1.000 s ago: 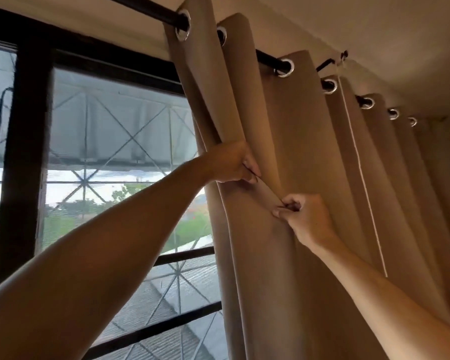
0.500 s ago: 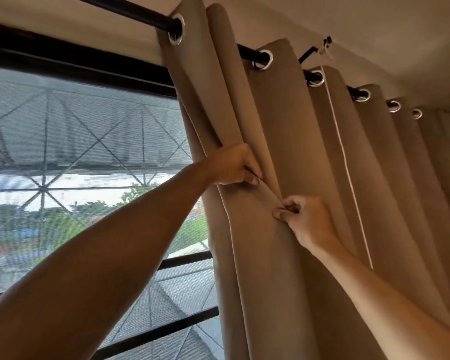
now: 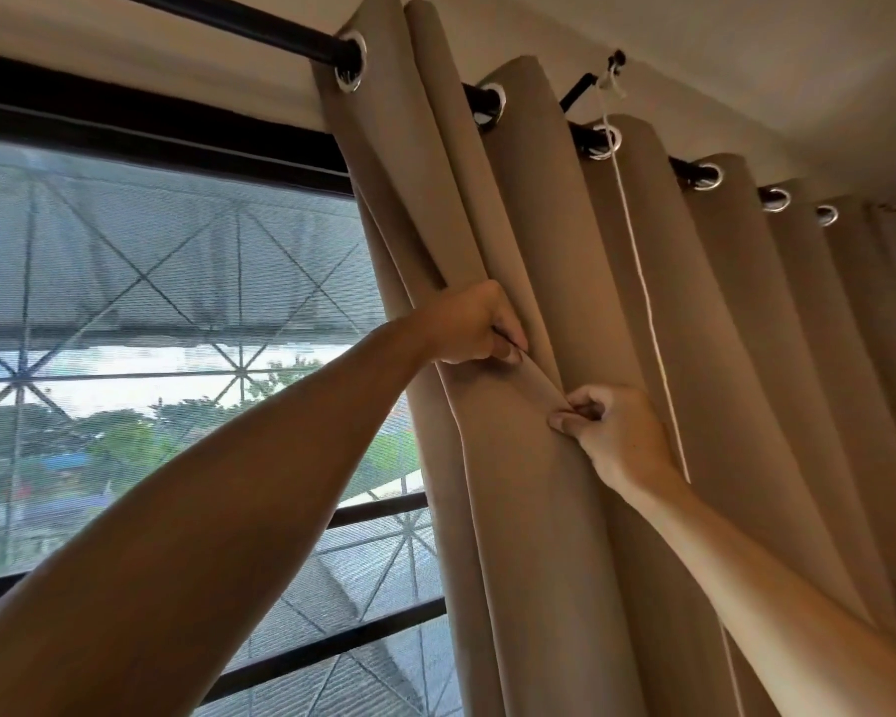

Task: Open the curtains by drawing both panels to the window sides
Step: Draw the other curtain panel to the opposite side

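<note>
- The left hand (image 3: 474, 326) is the upper grip — its fingers are curled tight around a fold near the leading edge of the beige curtain panel (image 3: 539, 509), with the fingertips tucked down into the cloth.
- The right hand (image 3: 616, 432) is the lower grip, just beside and below the left one; thumb and bent fingers pinch the same ridge of fabric, which runs taut on a slant between the two hands.
- Both forearms reach up from the bottom of the view, the left one crossing in front of the window (image 3: 177, 328), the right one lying over the curtain's lower folds.
- The panel hangs by metal eyelets (image 3: 350, 64) from a dark curtain rod (image 3: 260, 23) at the top; its first folds are bunched close together, while the ones farther right are spread wider apart.
- The panel covers the right part of the opening; its leading edge falls roughly down the middle of the view, and the glass to the left of it is bare.
- A thin white cord (image 3: 647, 302) hangs from a hook near the ceiling (image 3: 746, 54) and runs down over the curtain's front, passing just right of the right hand.
- Through the window show a dark frame, crossed metal bars and blurred greenery outside — details there are too soft to tell.
</note>
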Demonstrator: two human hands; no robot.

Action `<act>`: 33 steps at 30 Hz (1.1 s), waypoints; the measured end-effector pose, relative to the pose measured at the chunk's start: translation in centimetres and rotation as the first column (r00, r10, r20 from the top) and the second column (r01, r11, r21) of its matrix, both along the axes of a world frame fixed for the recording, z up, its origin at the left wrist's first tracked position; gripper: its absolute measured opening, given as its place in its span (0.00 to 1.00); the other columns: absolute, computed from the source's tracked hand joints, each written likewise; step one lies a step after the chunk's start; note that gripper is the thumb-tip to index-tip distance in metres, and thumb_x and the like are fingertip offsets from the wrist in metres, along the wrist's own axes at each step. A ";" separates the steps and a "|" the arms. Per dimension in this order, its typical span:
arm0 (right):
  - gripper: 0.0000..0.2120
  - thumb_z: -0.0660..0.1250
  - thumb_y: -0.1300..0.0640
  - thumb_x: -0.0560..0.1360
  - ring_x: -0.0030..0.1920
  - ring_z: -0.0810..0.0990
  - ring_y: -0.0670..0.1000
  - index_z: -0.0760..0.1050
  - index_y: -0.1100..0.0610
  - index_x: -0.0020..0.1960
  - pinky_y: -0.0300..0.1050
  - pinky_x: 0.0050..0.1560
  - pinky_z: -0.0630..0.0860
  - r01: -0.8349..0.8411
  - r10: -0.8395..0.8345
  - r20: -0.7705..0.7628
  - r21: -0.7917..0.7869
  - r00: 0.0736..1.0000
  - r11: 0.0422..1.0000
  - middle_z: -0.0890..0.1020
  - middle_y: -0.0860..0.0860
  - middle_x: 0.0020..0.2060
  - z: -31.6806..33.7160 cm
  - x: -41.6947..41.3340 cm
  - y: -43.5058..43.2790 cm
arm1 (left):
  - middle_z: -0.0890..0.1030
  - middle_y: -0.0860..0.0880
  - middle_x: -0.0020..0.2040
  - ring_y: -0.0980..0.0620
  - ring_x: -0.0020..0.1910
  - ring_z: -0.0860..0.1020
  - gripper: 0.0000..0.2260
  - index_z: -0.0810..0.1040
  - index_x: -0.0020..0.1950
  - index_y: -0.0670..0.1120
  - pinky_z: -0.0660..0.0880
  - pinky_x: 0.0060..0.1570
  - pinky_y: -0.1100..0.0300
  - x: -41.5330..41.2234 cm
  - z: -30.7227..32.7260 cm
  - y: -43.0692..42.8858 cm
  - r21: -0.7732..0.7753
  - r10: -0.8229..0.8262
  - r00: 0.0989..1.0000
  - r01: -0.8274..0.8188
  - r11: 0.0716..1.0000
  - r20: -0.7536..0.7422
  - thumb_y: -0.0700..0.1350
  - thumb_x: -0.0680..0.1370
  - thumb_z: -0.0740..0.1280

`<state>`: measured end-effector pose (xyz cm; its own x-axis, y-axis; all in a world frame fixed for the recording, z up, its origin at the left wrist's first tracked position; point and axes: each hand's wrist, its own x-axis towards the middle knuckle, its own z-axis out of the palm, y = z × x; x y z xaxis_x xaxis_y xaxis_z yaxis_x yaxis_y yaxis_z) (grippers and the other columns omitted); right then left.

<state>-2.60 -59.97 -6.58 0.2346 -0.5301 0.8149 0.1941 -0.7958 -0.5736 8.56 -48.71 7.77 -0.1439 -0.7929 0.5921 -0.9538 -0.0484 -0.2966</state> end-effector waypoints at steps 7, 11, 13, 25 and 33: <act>0.04 0.74 0.60 0.69 0.33 0.77 0.47 0.81 0.55 0.36 0.37 0.32 0.70 0.056 -0.056 0.007 0.011 0.998 0.998 0.81 0.49 0.31 -0.2 -0.3 -0.9 | 0.86 0.49 0.46 0.61 0.41 0.78 0.07 0.85 0.48 0.45 0.76 0.49 0.56 0.0 -0.2 -1.7 0.007 -0.057 0.998 0.057 0.998 -0.008 0.42 0.71 0.73; 0.06 0.73 0.63 0.69 0.30 0.75 0.46 0.79 0.58 0.34 0.30 0.28 0.67 0.097 -0.096 0.022 -0.037 0.995 0.995 0.79 0.51 0.29 -0.4 -0.6 -1.2 | 0.87 0.49 0.44 0.58 0.41 0.80 0.07 0.86 0.47 0.46 0.74 0.47 0.60 0.4 -0.3 -2.7 -0.008 -0.104 0.994 0.104 0.995 -0.038 0.42 0.70 0.73; 0.06 0.73 0.63 0.68 0.28 0.73 0.43 0.79 0.59 0.34 0.29 0.28 0.67 0.127 -0.126 0.025 -0.054 0.992 0.990 0.79 0.49 0.28 -0.4 -0.7 -1.5 | 0.87 0.48 0.43 0.58 0.42 0.79 0.06 0.86 0.46 0.46 0.72 0.41 0.67 0.4 -0.5 -3.2 -0.033 -0.132 0.991 0.131 0.991 -0.030 0.42 0.70 0.73; 0.05 0.75 0.60 0.67 0.33 0.80 0.52 0.80 0.58 0.34 0.41 0.34 0.70 0.175 -0.173 0.052 -0.029 0.984 0.984 0.84 0.55 0.32 -0.8 -0.4 -6.6 | 0.87 0.47 0.42 0.54 0.43 0.82 0.06 0.86 0.45 0.46 0.77 0.48 0.53 0.1 -0.6 -7.9 -0.036 -0.145 0.989 0.144 0.989 -0.020 0.43 0.69 0.74; 0.13 0.74 0.62 0.68 0.30 0.76 0.47 0.76 0.51 0.29 0.38 0.31 0.69 0.114 -0.113 0.057 -0.014 0.992 0.993 0.81 0.51 0.28 -0.4 -1.2 -11.3 | 0.83 0.58 0.39 0.65 0.37 0.77 0.06 0.86 0.46 0.48 0.76 0.49 0.57 -0.9 -0.2 -12.6 -0.012 -0.118 0.991 0.117 0.993 -0.057 0.42 0.70 0.74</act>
<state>-3.77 -71.31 -6.97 0.1277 -0.5367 0.8340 0.1331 -0.8240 -0.5507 7.67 -61.32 7.53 -0.2015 -0.7671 0.6090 -0.9684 0.0626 -0.2416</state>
